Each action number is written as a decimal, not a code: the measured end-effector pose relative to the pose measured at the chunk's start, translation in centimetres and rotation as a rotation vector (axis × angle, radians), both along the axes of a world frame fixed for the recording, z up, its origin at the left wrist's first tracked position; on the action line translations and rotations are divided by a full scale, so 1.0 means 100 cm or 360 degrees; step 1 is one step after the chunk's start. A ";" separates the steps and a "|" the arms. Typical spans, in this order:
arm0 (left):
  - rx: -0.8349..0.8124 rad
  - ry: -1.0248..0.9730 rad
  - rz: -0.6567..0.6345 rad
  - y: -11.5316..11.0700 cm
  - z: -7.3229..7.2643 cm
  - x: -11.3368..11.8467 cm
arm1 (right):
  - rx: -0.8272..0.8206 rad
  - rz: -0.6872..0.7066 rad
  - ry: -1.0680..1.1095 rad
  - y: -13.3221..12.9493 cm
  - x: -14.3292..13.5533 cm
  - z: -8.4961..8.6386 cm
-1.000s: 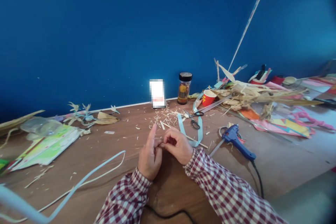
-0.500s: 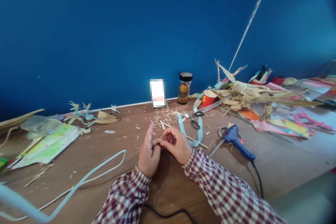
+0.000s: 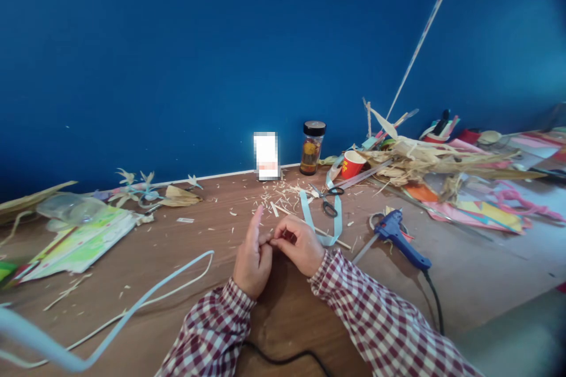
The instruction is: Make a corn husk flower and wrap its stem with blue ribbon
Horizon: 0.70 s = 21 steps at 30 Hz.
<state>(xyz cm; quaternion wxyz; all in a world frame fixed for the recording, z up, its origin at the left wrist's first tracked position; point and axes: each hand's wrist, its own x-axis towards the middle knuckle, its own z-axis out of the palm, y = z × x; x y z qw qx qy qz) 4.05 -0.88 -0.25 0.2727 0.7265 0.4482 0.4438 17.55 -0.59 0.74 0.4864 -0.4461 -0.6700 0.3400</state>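
Observation:
Over the brown table, my left hand [image 3: 253, 258] is raised with one finger pointing up and the others bent in toward my right hand. My right hand [image 3: 299, 245] is closed in a pinch, its fingertips meeting those of the left. Whatever sits between the fingertips is too small or hidden to make out. Just beyond the hands lie pale shavings [image 3: 283, 193] and a thin stick [image 3: 338, 242]. Scissors with black handles [image 3: 329, 208] rest by a light blue ribbon [image 3: 305, 207]. To the right of my right hand is a blue glue gun [image 3: 400, 237].
A lidded jar [image 3: 311, 150] and a red paper cup [image 3: 352, 165] stand toward the wall. Dried husks [image 3: 437, 156] and coloured paper pile up at the right. A painted sheet [image 3: 88, 244] lies left; a pale blue strip [image 3: 145, 297] and a black cord [image 3: 287, 359] are close by.
Both hands stay nearly in place, fingertips together. The bent fingers shift only slightly, and the whole view moves a few pixels.

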 end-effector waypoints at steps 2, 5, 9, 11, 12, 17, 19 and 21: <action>0.0010 -0.0021 0.0034 0.000 0.000 0.000 | -0.0090 0.0026 0.0076 0.001 0.001 0.000; 0.0001 -0.0075 0.0077 0.000 -0.001 0.000 | -0.0253 0.0007 0.0200 0.003 0.002 0.000; -0.0023 -0.0081 0.0085 0.001 -0.003 0.000 | -0.0172 -0.0125 0.0102 0.003 0.002 0.000; -0.0019 -0.0057 0.0096 0.001 -0.003 0.000 | -0.0019 -0.0159 -0.0030 0.001 0.001 -0.001; -0.0016 -0.0034 0.0100 0.001 -0.003 0.000 | 0.0056 -0.0168 -0.0097 0.001 0.001 -0.002; 0.0054 0.0254 0.0163 0.000 -0.006 -0.002 | 0.0268 -0.0190 -0.0446 -0.002 0.001 -0.004; 0.0112 0.0447 0.0205 0.000 -0.007 -0.002 | 0.0299 -0.0200 -0.0555 -0.003 0.001 -0.004; 0.0157 0.0656 0.0228 0.000 -0.008 -0.003 | 0.0324 -0.0201 -0.0640 -0.004 0.002 -0.004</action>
